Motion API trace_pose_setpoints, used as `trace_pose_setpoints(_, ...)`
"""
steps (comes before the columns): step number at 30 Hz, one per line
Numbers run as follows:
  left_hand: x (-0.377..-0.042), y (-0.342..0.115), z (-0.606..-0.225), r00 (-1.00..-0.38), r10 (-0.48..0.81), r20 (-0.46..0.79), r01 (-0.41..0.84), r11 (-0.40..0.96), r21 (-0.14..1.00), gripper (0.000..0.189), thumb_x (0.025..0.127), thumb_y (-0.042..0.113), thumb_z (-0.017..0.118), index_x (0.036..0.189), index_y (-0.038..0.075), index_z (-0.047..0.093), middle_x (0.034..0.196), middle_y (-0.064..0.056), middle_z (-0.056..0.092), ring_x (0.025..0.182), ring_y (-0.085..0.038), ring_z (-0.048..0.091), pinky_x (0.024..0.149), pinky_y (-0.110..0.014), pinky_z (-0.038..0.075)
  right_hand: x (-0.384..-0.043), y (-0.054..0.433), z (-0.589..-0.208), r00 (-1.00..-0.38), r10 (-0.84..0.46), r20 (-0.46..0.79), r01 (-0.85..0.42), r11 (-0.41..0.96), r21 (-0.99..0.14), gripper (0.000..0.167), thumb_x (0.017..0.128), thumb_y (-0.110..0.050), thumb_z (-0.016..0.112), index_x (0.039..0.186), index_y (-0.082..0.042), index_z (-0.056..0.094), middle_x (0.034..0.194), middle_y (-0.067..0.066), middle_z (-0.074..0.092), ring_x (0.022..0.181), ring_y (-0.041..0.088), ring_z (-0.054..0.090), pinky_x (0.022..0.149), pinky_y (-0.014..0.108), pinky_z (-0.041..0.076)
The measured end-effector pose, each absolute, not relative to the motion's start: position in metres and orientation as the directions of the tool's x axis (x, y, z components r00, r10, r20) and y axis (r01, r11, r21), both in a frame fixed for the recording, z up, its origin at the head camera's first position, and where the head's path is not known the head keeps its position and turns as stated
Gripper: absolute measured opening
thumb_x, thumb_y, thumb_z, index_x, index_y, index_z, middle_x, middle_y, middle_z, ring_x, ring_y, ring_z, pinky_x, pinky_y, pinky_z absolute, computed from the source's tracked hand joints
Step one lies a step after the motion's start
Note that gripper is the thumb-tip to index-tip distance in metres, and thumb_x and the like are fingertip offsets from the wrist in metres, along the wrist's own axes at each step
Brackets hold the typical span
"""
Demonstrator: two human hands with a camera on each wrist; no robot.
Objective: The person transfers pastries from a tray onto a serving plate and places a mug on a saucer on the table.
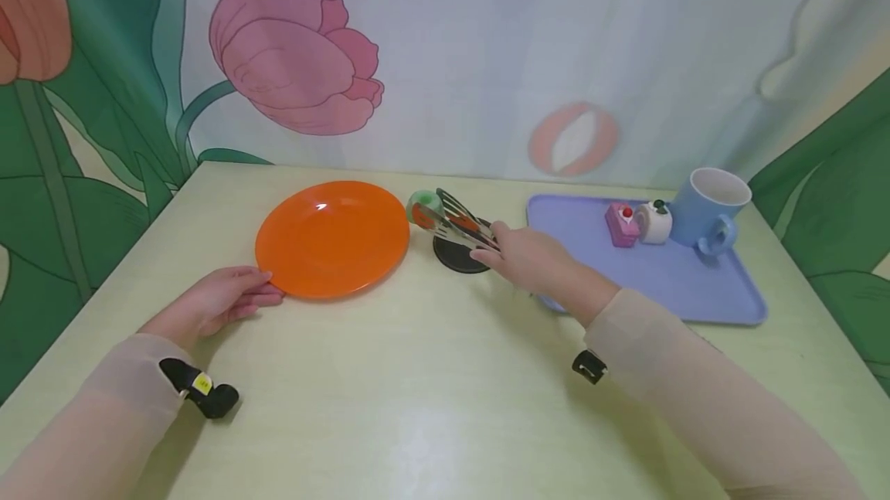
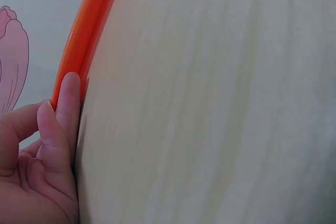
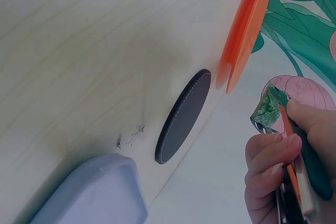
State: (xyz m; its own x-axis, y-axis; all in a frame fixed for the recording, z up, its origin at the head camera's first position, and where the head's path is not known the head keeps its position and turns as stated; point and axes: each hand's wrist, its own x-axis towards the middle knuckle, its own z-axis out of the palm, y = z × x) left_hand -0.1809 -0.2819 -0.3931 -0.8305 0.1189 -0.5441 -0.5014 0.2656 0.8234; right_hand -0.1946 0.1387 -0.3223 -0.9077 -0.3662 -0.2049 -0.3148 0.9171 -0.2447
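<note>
My left hand (image 1: 229, 301) pinches the near left rim of an orange plate (image 1: 334, 241). In the left wrist view, fingertips lie along the edge of that plate (image 2: 79, 45). My right hand (image 1: 531, 259) grips slotted metal tongs (image 1: 471, 239), which point left. At their tips is a small round green piece (image 1: 422, 198), just right of the plate and seemingly held between the tongs; its exact kind is unclear. A round black coaster (image 1: 460, 259) with pale stitching lies below the tongs. The right wrist view shows fingers (image 3: 273, 161) wrapped round the tongs' handles.
A lavender tray (image 1: 647, 284) stands on the right of the table. On it are a pink cake slice (image 1: 623, 228) with a red top, a white cake roll (image 1: 655, 226) and a blue mug (image 1: 698, 210). A flower-printed curtain (image 1: 452, 59) hangs behind the table.
</note>
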Motion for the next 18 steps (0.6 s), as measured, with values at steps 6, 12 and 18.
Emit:
trace_pose_setpoints(6,-0.1832,-0.2826,-0.3945,-0.834,0.128,-0.537,-0.492,0.268,0.828,0.062,0.099,0.033,0.046,0.143,-0.003,0.023,0.093,0.003,0.070,0.089,-0.008,0.067,0.071,-0.017,0.050,-0.1965,0.1379,-0.3231,-0.910,-0.366,-0.194,-0.313,0.915,-0.256,0.044,0.095,-0.049,0.043,0.104,-0.006,0.043,0.069,0.007,0.049,0.062,0.023,0.051,0.057,0.038,0.042)
trace_pose_setpoints(12,-0.1839,-0.2802,-0.3941,-0.831,0.145,-0.537,-0.491,0.261,0.831,0.062,0.098,0.033,0.047,0.143,-0.004,0.024,0.093,0.003,0.070,0.089,-0.008,0.067,0.071,-0.017,0.050,-0.1979,0.1371,-0.3267,-0.909,-0.362,-0.206,-0.308,0.917,-0.252,0.045,0.095,-0.050,0.044,0.105,-0.006,0.045,0.069,0.006,0.049,0.063,0.023,0.052,0.057,0.037,0.042)
trace_pose_setpoints(18,-0.1817,-0.2818,-0.3938,-0.827,0.144,-0.543,-0.493,0.276,0.825,0.066,0.098,0.034,0.047,0.145,-0.004,0.020,0.094,0.004,0.069,0.090,-0.008,0.066,0.074,-0.018,0.050,-0.1975,0.1321,-0.3304,-0.906,-0.369,-0.206,-0.317,0.916,-0.246,0.046,0.094,-0.051,0.045,0.106,-0.007,0.045,0.070,0.005,0.052,0.062,0.022,0.052,0.054,0.036,0.041)
